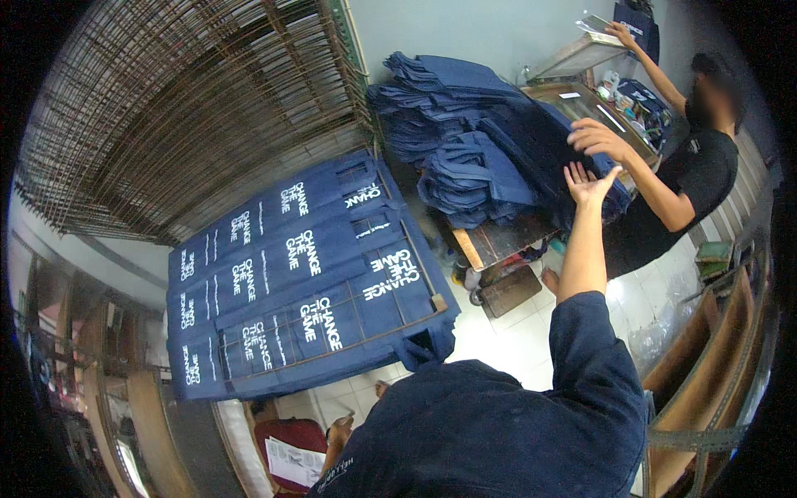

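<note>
My right hand [589, 184] is stretched out to the far right, palm up, fingers spread, with nothing in it. Just above it hovers a co-worker's hand [599, 139]; I cannot tell whether the two touch. Behind my fingers lie dark blue fabric bags [477, 178], heaped in thick piles on a low table [498, 242]. Down by my left side, my left hand [339, 432] is small and partly seen, its fingers loosely apart with nothing visible in them. It hangs near a red stool [286, 432] with printed paper sheets [292, 461] on it.
Printed blue bags [278, 286] lie in rows on a wire drying rack [433, 304] at left, its other racks [207, 100] raised above. The co-worker [693, 178] sits at right, other hand on a tilted frame [577, 56]. Wooden boards [701, 357] stand at lower right.
</note>
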The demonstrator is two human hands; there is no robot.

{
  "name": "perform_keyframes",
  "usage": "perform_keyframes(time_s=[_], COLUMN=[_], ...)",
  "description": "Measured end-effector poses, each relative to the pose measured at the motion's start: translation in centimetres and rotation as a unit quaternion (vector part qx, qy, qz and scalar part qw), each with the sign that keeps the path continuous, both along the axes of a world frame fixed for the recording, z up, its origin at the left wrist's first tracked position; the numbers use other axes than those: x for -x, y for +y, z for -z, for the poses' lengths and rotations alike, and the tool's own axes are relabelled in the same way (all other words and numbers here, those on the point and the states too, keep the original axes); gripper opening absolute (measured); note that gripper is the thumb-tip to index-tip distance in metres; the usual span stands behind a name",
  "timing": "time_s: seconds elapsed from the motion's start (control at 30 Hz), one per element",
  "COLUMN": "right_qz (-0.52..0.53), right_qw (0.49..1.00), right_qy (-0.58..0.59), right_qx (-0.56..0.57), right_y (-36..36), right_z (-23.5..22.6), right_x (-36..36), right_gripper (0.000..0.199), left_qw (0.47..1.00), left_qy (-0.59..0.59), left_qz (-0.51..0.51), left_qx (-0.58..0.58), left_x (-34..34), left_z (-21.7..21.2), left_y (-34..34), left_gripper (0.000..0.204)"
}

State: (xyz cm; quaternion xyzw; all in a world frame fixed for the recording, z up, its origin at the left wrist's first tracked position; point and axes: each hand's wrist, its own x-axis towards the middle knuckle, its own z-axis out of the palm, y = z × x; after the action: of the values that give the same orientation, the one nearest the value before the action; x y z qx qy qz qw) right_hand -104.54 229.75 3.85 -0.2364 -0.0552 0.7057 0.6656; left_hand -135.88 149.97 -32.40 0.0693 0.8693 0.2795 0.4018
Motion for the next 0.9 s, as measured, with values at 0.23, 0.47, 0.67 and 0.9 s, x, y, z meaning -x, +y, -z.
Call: perform_keyframes(time_s=[0.23, 0.47, 0.67, 0.9], right_qz=[-0.099, -0.074, -0.051, -0.279], right_qw=[0.973, 0.953, 0.865, 0.891], right_qy=[-0.208, -0.283, -0.365, -0.268], right_qx=[0.006, -0.075, -0.341, -0.239], right_y=[7.9, 5.5, -5.0, -30.6], right_z=[5.7, -0.5, -10.6, -14.2], right_x=[-0.8, 5.1, 8.1, 23.1], right_gripper=[0.055, 0.016, 0.02, 0.033], left_qw=[0.994, 0.958, 0.884, 0.619], left_qy=[0.109, 0.098, -0.199, -0.582], left_qz=[-0.004, -0.104, 0.042, 0.016], left_qx=[0.012, -0.249, -0.421, -0.527], left_x=[-1.5, -1.8, -0.8, 2.8], left_z=[-5.6, -12.9, -27.4, -31.8], left_y=[2.6, 10.1, 22.6, 21.7], left_gripper=[0.044, 0.037, 0.046, 0.103])
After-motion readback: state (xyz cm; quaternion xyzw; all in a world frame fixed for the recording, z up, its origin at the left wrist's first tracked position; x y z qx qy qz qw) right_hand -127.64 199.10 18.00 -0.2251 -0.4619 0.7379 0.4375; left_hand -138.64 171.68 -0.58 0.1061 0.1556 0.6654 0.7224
